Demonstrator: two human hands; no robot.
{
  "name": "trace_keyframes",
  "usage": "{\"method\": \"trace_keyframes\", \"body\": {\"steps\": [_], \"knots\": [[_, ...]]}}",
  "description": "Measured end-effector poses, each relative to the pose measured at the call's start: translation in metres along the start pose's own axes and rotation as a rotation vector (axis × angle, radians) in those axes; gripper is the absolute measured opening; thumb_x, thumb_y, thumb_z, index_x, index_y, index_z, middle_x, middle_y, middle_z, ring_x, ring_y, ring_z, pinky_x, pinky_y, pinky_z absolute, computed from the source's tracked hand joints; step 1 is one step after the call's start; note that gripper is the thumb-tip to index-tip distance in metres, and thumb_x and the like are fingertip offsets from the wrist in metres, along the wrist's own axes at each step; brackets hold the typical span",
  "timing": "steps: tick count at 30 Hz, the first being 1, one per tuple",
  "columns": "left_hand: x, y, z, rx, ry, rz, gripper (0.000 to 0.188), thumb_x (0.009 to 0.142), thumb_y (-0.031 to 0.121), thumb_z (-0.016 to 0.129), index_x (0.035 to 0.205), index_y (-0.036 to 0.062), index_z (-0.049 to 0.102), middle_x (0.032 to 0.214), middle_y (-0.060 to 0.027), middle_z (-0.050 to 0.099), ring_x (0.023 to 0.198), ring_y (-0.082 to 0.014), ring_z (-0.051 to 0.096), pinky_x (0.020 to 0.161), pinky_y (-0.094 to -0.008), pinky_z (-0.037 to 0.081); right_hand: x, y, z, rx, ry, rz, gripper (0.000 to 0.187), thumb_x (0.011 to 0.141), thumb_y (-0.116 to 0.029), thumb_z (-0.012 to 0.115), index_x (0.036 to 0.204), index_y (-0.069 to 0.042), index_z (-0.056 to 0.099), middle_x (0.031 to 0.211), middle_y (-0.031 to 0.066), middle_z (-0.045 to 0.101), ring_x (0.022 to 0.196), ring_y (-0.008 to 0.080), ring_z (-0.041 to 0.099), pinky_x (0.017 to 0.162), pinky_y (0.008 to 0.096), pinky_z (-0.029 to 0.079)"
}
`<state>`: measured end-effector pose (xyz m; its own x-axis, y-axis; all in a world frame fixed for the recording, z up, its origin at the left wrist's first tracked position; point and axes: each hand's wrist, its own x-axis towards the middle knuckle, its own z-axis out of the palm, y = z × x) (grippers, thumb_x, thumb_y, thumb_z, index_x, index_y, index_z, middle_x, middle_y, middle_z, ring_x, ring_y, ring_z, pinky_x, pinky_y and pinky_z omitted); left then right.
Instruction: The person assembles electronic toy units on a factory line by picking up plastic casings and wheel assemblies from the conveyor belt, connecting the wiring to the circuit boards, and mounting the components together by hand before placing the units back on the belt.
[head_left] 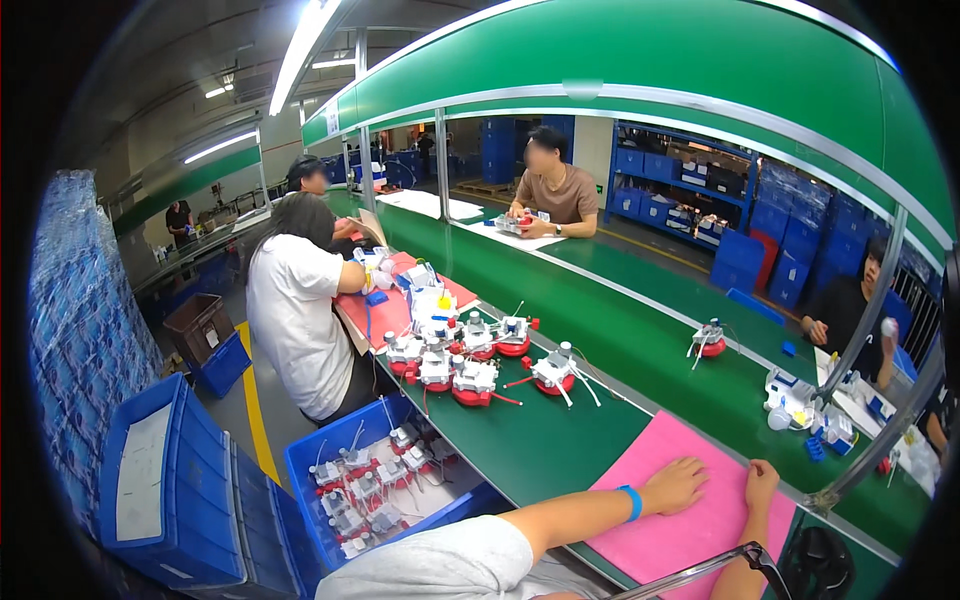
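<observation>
My left hand (676, 486), with a blue band (631, 503) round its wrist, lies flat on a pink mat (640, 455), fingers stretched out and nothing in them. Beside it, my right hand (762, 482) rests at the mat's right edge with its fingers curled in; I see nothing in it. Beyond the mat to the left, a white-and-red device unit (555, 372) with loose wires sits on the green table (530, 440). Several similar units (472, 378) stand crowded together farther left.
A blue bin (300, 455) with more units stands below the table's left edge. Another unit (711, 340) sits on the green conveyor belt (640, 310). Co-workers sit at the far left, across the belt and at the right. A metal post (880, 290) rises at right.
</observation>
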<state>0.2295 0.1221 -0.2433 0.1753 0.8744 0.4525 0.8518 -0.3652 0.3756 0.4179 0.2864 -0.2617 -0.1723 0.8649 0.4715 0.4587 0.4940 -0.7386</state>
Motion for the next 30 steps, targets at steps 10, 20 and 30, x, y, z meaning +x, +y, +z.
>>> {"method": "trace_keyframes", "body": {"steps": [10,20,30], "knots": [[0.014,0.014,0.006,0.156,-0.097,-0.062,0.048,0.087,0.031,0.047,0.126,0.0021,0.047,0.133,-0.0181,0.041,0.128,-0.0345,0.032,0.106,-0.0534,0.022,0.001,0.020,-0.014,0.099,0.023,0.024,0.010,0.077,-0.002,0.059,0.083,0.004,0.065,0.071,0.0097,0.063,0.068,0.0145,0.058,0.063,0.0276,0.046],[0.017,0.003,-0.001,0.182,-0.119,-0.075,0.048,0.088,0.032,0.048,0.127,0.0037,0.047,0.133,-0.0169,0.042,0.128,-0.0334,0.034,0.108,-0.0498,0.022,0.007,0.008,-0.006,0.176,0.006,0.067,0.009,0.079,0.000,0.059,0.084,0.004,0.065,0.068,0.0054,0.062,0.061,0.0105,0.056,0.057,0.0244,0.045],[0.018,-0.007,0.025,0.083,-0.124,-0.008,0.047,0.085,0.031,0.052,0.123,0.0038,0.049,0.130,-0.0166,0.045,0.124,-0.0344,0.037,0.105,-0.0516,0.025,-0.007,0.001,-0.024,0.063,0.046,-0.004,0.011,0.078,-0.002,0.059,0.085,0.002,0.065,0.080,0.0115,0.065,0.074,0.0175,0.061,0.067,0.0287,0.048]]}}
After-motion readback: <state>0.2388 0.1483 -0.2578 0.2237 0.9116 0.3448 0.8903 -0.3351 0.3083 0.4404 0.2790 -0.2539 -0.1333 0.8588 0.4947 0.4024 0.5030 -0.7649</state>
